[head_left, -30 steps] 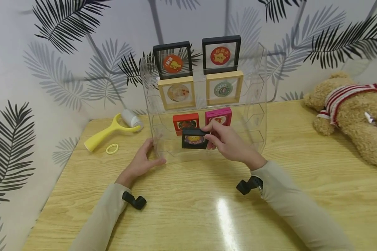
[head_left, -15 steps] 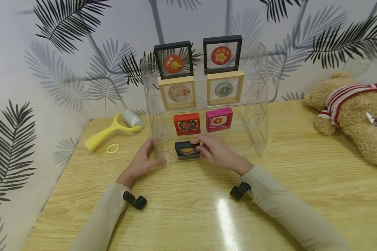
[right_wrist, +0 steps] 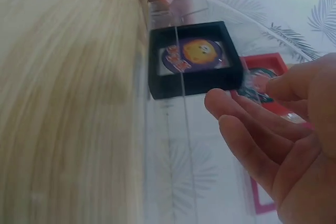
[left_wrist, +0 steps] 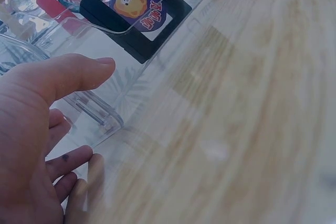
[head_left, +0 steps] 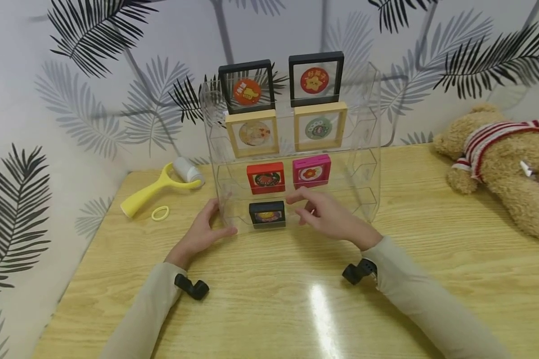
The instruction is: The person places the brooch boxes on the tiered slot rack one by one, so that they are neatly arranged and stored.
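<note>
In the head view, a small black frame (head_left: 267, 215) with a lion-like picture stands in the lowest tier of a clear acrylic rack (head_left: 341, 202). My right hand (head_left: 325, 214) is just right of that frame and holds nothing. Its thumb and index finger are apart, as the right wrist view also shows. At the rack's lower left corner rests my left hand (head_left: 202, 232), thumb stretched along the front and the other fingers by the side. A red frame (head_left: 266, 178) and a magenta frame (head_left: 312, 170) sit one tier above the black one.
Two wood-coloured frames (head_left: 321, 127) and two larger black frames (head_left: 316, 80) fill the upper tiers. Left of the rack lie a yellow Y-shaped handle (head_left: 150, 192), a yellow ring (head_left: 160, 213) and a grey-white cylinder (head_left: 188, 170). A teddy bear (head_left: 512, 164) lies at right.
My right hand lowered the small black frame into the lowest tier, let it go and drew back to the right. My left hand stayed at the rack's corner.
</note>
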Demonstrator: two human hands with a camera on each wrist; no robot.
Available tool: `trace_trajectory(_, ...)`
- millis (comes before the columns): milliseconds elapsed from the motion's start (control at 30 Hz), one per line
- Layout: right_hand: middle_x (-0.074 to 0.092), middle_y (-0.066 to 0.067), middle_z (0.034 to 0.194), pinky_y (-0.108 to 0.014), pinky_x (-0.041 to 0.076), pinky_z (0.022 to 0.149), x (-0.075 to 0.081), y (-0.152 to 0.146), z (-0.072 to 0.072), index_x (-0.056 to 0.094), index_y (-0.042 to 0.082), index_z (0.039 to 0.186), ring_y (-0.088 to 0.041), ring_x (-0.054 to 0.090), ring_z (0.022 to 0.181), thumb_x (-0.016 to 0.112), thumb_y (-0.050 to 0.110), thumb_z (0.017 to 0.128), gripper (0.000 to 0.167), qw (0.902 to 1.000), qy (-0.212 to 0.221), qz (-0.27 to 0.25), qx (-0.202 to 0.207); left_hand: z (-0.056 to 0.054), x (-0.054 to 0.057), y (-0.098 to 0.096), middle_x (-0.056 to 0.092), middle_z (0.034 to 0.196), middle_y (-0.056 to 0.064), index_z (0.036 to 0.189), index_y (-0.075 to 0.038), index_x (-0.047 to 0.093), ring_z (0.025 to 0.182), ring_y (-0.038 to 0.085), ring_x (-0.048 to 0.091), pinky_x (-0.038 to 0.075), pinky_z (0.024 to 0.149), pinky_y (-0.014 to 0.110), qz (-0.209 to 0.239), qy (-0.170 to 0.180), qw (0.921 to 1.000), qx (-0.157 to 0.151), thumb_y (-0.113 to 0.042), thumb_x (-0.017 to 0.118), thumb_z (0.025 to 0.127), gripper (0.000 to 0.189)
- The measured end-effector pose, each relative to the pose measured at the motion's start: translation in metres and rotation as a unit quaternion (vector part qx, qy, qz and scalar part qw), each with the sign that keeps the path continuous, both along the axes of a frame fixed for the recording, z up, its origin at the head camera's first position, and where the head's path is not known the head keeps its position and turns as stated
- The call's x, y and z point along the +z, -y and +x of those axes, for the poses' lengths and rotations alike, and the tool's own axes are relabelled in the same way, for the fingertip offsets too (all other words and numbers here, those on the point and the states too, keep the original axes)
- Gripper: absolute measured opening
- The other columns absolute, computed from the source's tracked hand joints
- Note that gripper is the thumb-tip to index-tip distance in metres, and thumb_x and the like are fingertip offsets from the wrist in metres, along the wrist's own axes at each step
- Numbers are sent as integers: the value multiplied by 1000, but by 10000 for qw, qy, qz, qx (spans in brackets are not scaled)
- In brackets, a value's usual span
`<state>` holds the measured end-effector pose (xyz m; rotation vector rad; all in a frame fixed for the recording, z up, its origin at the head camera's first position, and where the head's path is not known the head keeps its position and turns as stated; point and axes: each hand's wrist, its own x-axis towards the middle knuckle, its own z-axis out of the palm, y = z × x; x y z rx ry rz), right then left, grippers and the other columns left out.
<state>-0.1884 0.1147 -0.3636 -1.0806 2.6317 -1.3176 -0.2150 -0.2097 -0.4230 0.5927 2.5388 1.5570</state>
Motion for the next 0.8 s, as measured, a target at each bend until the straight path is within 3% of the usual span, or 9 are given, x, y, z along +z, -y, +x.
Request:
trace_trajectory(133,66,-16,109,-25,50,57,6,-17,7,59,0,117,-24,66,70,54,-1,95,22,9996,-131,-43,-265,-1,-1,2,43,146,19,143,-7,35,141,34,32,19,117,50,7,-2,10000,-15,-10,77,80,76)
trace_trajectory(267,69,-11,96,-24,48,52,10,-39,15,61,0,112,-16,63,64,53,-6,94,21,9942,-745,-400,-672,-1,-3,4,39,149,18,144,-7,34,142,33,30,18,118,50,65,34,10000,-39,-11,77,81,77)
trace_trajectory(400,70,-8,85,-18,43,47,13,-60,18,64,-1,106,-7,58,57,54,-12,89,23,9766,-1661,-792,-1110,1,-7,11,36,153,16,146,-8,32,144,32,27,17,118,50,49,32,10000,62,-12,76,82,77)
trace_trajectory(567,68,-10,80,-11,41,51,13,-87,20,64,-5,101,5,53,62,54,-16,85,22,9408,-2606,-1035,-1905,6,-6,16,37,152,17,146,-7,34,142,33,30,18,117,51,162,11,9997,156,-9,76,82,77)
trace_trajectory(700,66,-15,86,-8,39,57,9,-106,20,61,-8,102,10,49,73,55,-13,84,20,9237,-2722,-933,-2531,10,-1,21,37,150,18,147,-7,31,142,34,29,17,117,51,42,213,9997,118,-10,77,81,80)
trace_trajectory(800,64,-20,100,-12,41,60,6,-121,16,59,-9,111,-5,56,79,58,-9,85,27,9253,-2577,-471,-2741,12,6,27,34,152,19,151,-8,26,144,35,23,14,118,53,-387,393,9985,-4,-14,77,82,86)
